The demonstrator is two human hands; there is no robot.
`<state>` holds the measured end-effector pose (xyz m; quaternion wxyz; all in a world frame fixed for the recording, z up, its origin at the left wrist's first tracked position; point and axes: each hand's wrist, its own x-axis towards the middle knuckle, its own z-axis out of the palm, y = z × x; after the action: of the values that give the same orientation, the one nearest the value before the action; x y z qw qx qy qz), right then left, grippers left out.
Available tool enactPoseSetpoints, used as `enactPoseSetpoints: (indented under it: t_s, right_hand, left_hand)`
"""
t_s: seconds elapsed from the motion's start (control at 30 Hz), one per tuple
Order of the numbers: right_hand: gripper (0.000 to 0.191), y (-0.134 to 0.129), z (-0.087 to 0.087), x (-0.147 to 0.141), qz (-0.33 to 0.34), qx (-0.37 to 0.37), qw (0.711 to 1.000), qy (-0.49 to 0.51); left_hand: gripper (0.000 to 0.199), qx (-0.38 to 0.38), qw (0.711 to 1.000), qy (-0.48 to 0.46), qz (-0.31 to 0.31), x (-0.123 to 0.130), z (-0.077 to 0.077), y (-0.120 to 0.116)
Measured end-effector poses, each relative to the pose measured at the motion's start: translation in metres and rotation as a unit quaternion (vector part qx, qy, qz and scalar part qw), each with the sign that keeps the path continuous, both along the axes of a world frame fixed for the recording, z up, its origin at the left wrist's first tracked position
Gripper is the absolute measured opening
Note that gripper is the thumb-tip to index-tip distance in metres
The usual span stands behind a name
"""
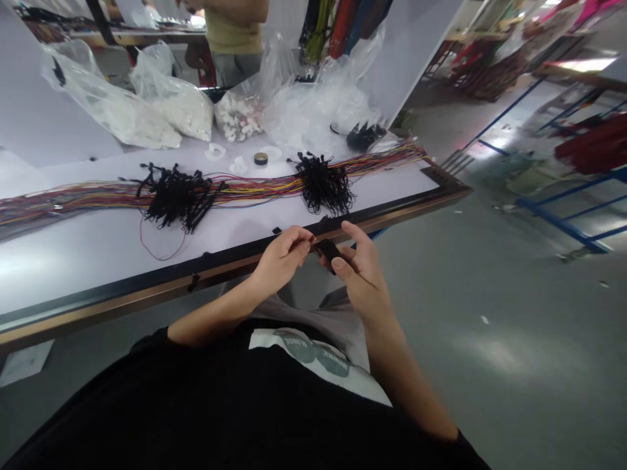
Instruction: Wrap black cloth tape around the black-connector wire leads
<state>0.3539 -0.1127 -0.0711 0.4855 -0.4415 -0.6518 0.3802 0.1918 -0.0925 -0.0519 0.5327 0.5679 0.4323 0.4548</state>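
Observation:
At the table's front edge, my left hand is closed in a pinch on a thin dark reddish wire, of which only a short bit shows. Close beside it, my right hand grips a black block-shaped piece between thumb and fingers, its index finger stretched forward. I cannot make out whether wire and piece touch. Just beyond my hands lies a long bundle of coloured wires, with a cluster of black connectors and sleeves on the right and another black cluster on the left.
A roll of tape lies behind the bundle. Clear plastic bags of white parts stand along the back, with a black item at right. The table's dark raised rim runs before me. A person stands beyond.

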Motion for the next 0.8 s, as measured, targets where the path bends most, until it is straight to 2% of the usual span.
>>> enactPoseSetpoints:
  t_s: [0.13,0.37,0.47,0.57,0.63,0.73,0.8]
  right_hand:
    - [0.054,-0.001,0.002,-0.001,-0.004,-0.006,0.999,-0.040]
    - [0.050,-0.002,0.005,0.001,-0.037,0.021,0.990,-0.137]
    - [0.051,-0.003,0.006,0.000,-0.038,0.047,0.981,-0.185]
    - [0.047,-0.005,0.009,-0.005,-0.069,0.078,0.960,-0.258]
    - [0.039,-0.006,0.011,-0.009,-0.114,0.089,0.935,-0.325]
    - [0.031,-0.003,0.011,-0.010,-0.162,0.069,0.900,-0.398]
    - [0.028,0.000,0.010,-0.006,-0.172,0.043,0.900,-0.397]
  left_hand:
    - [0.008,0.067,0.996,0.045,0.023,0.001,-0.003,0.001]
    - [0.009,0.059,0.997,0.039,-0.005,0.001,-0.002,-0.003]
    - [0.006,0.071,0.996,0.052,0.003,0.002,-0.003,-0.002]
    - [0.005,0.094,0.991,0.093,0.029,0.003,-0.008,0.001]
    - [0.008,0.095,0.988,0.116,0.030,0.005,-0.011,0.003]
    - [0.009,0.080,0.989,0.123,0.006,0.007,-0.014,0.003]
    - [0.006,0.065,0.992,0.108,-0.011,0.008,-0.016,0.002]
